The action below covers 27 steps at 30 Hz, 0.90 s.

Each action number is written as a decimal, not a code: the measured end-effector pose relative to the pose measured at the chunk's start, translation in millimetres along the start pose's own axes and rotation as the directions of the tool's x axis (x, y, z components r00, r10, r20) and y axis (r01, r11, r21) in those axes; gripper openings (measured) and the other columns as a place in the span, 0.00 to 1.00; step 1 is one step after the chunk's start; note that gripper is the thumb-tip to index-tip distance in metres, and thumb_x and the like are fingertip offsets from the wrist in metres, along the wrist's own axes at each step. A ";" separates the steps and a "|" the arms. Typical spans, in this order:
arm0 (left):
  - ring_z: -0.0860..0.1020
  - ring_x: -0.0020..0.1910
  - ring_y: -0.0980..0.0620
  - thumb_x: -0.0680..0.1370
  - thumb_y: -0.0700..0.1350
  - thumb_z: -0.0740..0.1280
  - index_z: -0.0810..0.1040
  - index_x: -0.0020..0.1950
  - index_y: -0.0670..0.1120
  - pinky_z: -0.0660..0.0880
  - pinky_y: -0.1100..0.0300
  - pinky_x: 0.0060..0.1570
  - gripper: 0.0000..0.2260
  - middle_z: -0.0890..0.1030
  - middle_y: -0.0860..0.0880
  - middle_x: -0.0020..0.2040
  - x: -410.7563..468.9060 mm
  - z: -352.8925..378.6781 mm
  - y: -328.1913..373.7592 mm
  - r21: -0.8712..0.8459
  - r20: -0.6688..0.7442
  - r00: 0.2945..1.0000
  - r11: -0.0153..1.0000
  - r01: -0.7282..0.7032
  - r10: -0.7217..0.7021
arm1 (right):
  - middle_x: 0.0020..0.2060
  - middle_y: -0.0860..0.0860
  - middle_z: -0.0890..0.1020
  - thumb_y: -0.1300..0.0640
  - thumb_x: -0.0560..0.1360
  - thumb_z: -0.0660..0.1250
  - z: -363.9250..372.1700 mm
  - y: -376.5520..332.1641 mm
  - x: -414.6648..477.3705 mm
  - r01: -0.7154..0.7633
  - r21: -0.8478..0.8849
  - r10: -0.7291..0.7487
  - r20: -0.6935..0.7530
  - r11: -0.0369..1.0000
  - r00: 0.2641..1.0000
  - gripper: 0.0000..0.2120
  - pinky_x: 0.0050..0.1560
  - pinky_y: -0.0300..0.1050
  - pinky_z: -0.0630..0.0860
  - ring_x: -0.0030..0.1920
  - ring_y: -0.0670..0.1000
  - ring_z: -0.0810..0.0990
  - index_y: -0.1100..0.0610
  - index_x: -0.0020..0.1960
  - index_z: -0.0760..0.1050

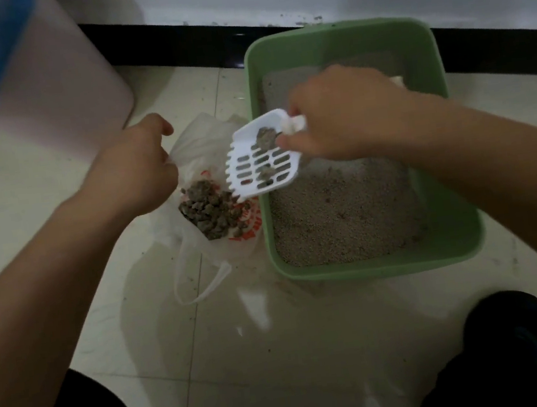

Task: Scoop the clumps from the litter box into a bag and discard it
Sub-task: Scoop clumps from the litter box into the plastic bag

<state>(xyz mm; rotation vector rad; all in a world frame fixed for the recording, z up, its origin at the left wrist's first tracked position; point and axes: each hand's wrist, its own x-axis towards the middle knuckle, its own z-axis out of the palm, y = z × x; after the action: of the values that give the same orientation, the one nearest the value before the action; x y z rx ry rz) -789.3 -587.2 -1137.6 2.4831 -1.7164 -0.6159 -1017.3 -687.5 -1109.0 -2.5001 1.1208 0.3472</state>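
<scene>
Both bare forearms reach forward from the lower corners. The left hand [136,167] is curled, its fingers [163,126] pinched closed on the bag [198,137] edge. The right hand [347,115] is turned palm down, its fingers [290,141] wrapped around the scoop [259,157] handle, the blade angled down beyond the fingertips.

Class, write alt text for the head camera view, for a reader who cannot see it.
The right hand holds a white slotted scoop carrying clumps over an open plastic bag, which the left hand holds open beside a green litter box.
</scene>
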 end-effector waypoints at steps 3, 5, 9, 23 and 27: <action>0.79 0.47 0.45 0.78 0.40 0.65 0.69 0.69 0.46 0.77 0.53 0.44 0.19 0.82 0.48 0.51 -0.4 3.2 -0.9 -0.042 -0.035 0.999 0.999 -0.005 0.004 | 0.33 0.49 0.74 0.49 0.79 0.64 5.5 -51.2 6.8 0.109 -0.197 -0.126 -0.078 0.974 0.989 0.10 0.30 0.42 0.69 0.30 0.45 0.72 0.56 0.49 0.75; 0.79 0.47 0.46 0.78 0.39 0.65 0.70 0.68 0.46 0.74 0.55 0.43 0.18 0.82 0.47 0.50 -0.9 5.8 -2.1 -0.051 -0.055 0.998 0.999 -0.011 0.009 | 0.30 0.50 0.70 0.58 0.78 0.64 11.1 -72.6 9.8 0.115 -0.363 -0.155 -0.084 0.925 0.984 0.08 0.25 0.42 0.62 0.27 0.47 0.68 0.58 0.41 0.71; 0.79 0.46 0.48 0.78 0.40 0.64 0.71 0.67 0.46 0.71 0.59 0.37 0.17 0.82 0.48 0.49 -1.6 7.5 -3.9 -0.072 -0.054 0.999 0.997 -0.008 0.004 | 0.28 0.50 0.66 0.61 0.77 0.64 15.1 -75.9 7.4 0.121 -0.452 -0.189 -0.107 0.884 0.976 0.17 0.24 0.43 0.57 0.26 0.48 0.64 0.57 0.33 0.61; 0.77 0.46 0.48 0.77 0.47 0.66 0.75 0.61 0.47 0.68 0.56 0.43 0.13 0.78 0.47 0.53 -1.6 19.1 30.0 -0.032 -0.228 0.969 0.994 -0.105 0.095 | 0.32 0.44 0.70 0.44 0.81 0.58 8.0 14.3 -15.0 -0.139 -0.129 0.099 -0.274 0.982 0.957 0.18 0.27 0.36 0.62 0.28 0.43 0.68 0.52 0.66 0.72; 0.76 0.39 0.53 0.78 0.49 0.65 0.77 0.55 0.47 0.69 0.59 0.42 0.09 0.80 0.52 0.40 -12.1 30.1 53.7 -0.129 -0.145 0.983 0.982 -0.135 0.116 | 0.30 0.48 0.68 0.43 0.81 0.58 25.3 55.8 -28.1 -0.318 -0.201 0.256 -0.281 0.927 0.925 0.20 0.30 0.39 0.63 0.27 0.47 0.68 0.57 0.62 0.73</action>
<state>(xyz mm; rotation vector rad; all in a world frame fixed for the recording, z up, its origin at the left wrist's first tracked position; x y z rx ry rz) -851.2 -591.3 -1147.1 2.2477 -1.7024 -0.5199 -1079.6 -692.0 -1134.5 -2.6437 1.6508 0.2659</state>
